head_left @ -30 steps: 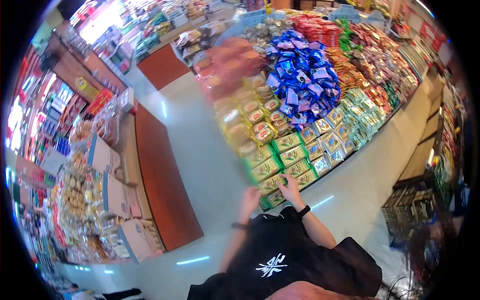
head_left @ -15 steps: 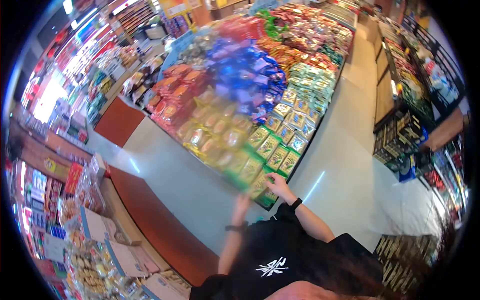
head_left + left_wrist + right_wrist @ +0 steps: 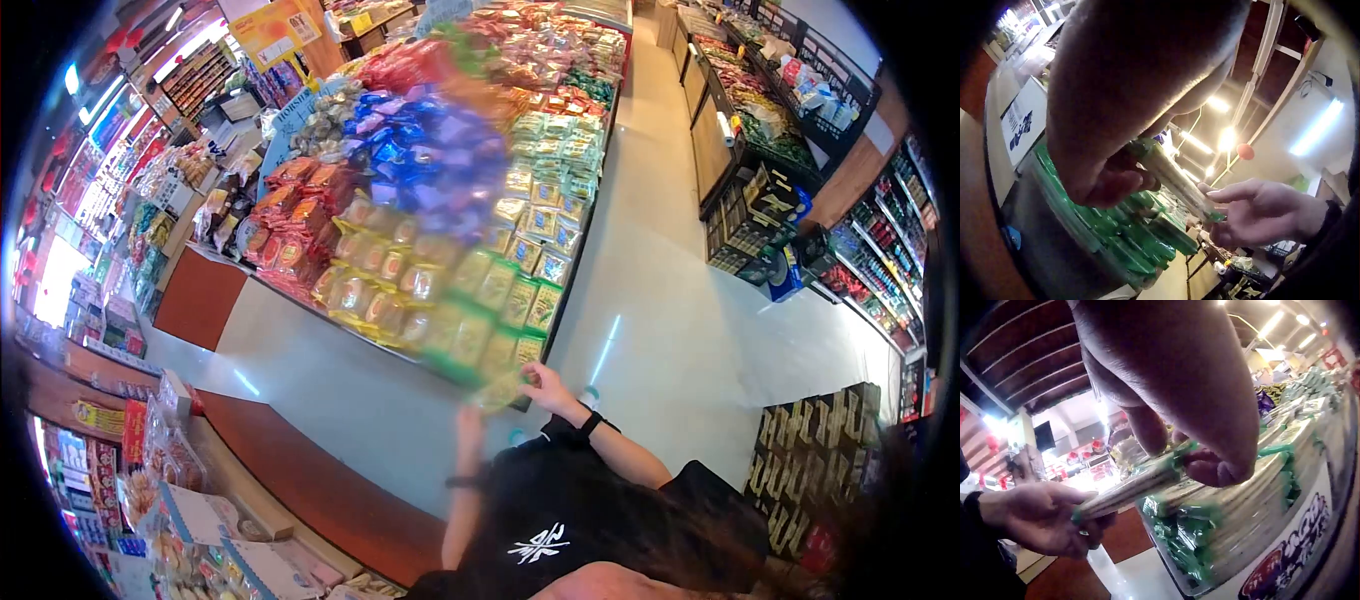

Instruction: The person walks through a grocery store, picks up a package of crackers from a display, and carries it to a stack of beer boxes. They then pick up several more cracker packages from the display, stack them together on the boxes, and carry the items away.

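Note:
Between my two hands is a flat, clear-wrapped snack packet with green ends (image 3: 1175,178), held by its opposite ends over the front corner of the display. My left hand (image 3: 468,432) pinches one end; in the right wrist view its thumb and fingers (image 3: 1041,515) show at the packet's lower end. The other end is pinched by my right hand (image 3: 548,390), seen in the left wrist view with the thumb on top. Just below and beyond lie rows of similar green-edged packets (image 3: 520,300), stacked close together in a tray.
Farther along the display are yellow packets (image 3: 380,265), red packets (image 3: 290,220) and a blue heap (image 3: 430,150). At lower left stands another counter with bagged goods and a brown side panel (image 3: 310,450). Stacked dark boxes (image 3: 810,470) stand at right, beside the tiled floor (image 3: 640,320).
The head view has swung round, so the display has shifted left and more of the right aisle shows. Both hands stay at the display's front corner; the packet now shows between them.

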Demonstrator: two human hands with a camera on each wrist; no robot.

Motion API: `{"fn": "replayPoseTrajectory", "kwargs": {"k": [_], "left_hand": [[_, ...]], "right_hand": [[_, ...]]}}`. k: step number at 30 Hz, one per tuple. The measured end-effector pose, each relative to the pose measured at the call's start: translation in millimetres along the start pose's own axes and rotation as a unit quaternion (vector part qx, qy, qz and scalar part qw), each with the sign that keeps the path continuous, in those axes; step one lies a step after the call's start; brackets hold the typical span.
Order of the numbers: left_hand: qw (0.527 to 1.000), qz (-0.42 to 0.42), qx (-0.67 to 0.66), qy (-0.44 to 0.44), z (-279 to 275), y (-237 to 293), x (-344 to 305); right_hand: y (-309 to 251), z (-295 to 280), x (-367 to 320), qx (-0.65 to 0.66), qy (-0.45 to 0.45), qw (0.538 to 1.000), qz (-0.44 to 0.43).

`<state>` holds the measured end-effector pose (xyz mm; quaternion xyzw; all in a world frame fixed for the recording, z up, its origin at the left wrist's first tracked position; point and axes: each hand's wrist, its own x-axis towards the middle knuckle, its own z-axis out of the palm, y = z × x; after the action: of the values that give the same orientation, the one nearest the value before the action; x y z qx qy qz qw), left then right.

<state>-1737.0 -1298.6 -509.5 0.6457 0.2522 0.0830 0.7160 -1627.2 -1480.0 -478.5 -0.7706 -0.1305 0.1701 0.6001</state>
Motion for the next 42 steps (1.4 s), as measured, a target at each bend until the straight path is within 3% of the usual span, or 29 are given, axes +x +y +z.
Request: {"fn": "replayPoseTrajectory", "kwargs": {"k": [2, 6, 8, 12, 15, 18, 19, 22, 25, 31, 35, 40, 42], "left_hand": [[1.0, 0.003, 0.0, -0.016, 2.2, -9.7, -5.2], [0.998, 0.009, 0.063, -0.022, 4.9, -29.4, -6.8], [0.996, -0.004, 0.06, -0.061, 9.5, -23.7, -11.2], [0.992, -0.027, 0.075, -0.097, 41.5, 2.3, -28.5], [0.979, -0.053, 0.093, -0.176, 66.5, -24.8, -21.9], [0.944, -0.037, 0.165, -0.283, 122.8, 8.3, -53.8], [0.949, 0.002, 0.195, -0.246, 153.4, 41.9, -79.8], [0.932, -0.02, 0.117, -0.342, 202.9, 22.1, -94.9], [0.919, -0.03, 0.138, -0.368, 255.2, 24.6, -118.1], [0.862, -0.009, 0.252, -0.44, 335.8, -3.4, -150.8], [0.843, -0.049, 0.175, -0.506, 391.0, -41.3, -174.0], [0.779, -0.107, 0.22, -0.578, 453.1, -9.3, -225.5], [0.75, -0.116, 0.225, -0.611, 475.1, 1.1, -239.0]], "right_hand": [[-2.6, -3.7, -7.4, 0.067, 0.029, 0.997, -0.018], [18.4, -12.9, -7.5, 0.047, 0.017, 0.999, 0.023], [33.3, -22.4, -10.9, 0.025, 0.017, 1.0, 0.005], [46.8, -53.9, -30.2, 0.065, -0.004, 0.995, 0.07], [43.5, -99.3, -56.7, 0.112, 0.006, 0.992, 0.049], [53.8, -151.5, -92.2, 0.087, 0.085, 0.991, 0.055], [50.2, -171.9, -108.8, 0.108, 0.106, 0.987, 0.059], [44.9, -224.3, -160.3, 0.168, 0.151, 0.972, 0.058], [78.2, -262.1, -203.8, 0.189, 0.182, 0.957, 0.121], [155.5, -311.7, -282.3, 0.12, 0.247, 0.958, 0.082], [128.9, -352.5, -335.2, 0.164, 0.315, 0.928, 0.111], [143.5, -375.3, -390.9, 0.142, 0.408, 0.893, 0.126], [134.3, -382.2, -409.6, 0.289, 0.431, 0.848, 0.106]]}}
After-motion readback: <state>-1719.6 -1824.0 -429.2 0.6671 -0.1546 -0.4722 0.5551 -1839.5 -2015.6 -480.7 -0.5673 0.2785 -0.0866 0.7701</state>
